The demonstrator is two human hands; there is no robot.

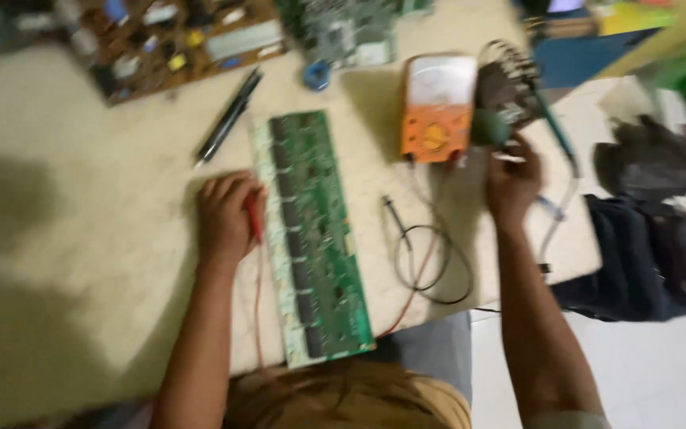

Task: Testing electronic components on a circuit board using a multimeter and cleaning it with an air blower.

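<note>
Item: long green circuit board (311, 238), lying lengthwise at centre frame on a pale worktable (81, 238), its near end at the lower edge.

Left hand (228, 214): centre-left, just beside the board's left edge, fingers curled closed around a red test probe (254, 216) whose tip touched or nearly touched that edge; blur hid the contact. A red lead (259, 302) ran down from it toward the bottom of the frame.

Right hand (511, 179): right of centre, raised just below a dark green rounded object (490, 127) and a small pale piece at the fingertips. Whether the fingers gripped either could not be told through the blur.

Orange analogue multimeter (437, 107): upper centre-right, standing near the right hand. Black probe (395, 213) and looped leads (430, 266) lay loose between board and meter.

Other stock: brown component board (176, 44) upper left, black pen-like tools (228, 115) beside it, dark bag (637, 254) at right.

Handling note, as a judgement: probing would go best with the red tip held steady on one point and the meter face kept in plain sight.
</note>
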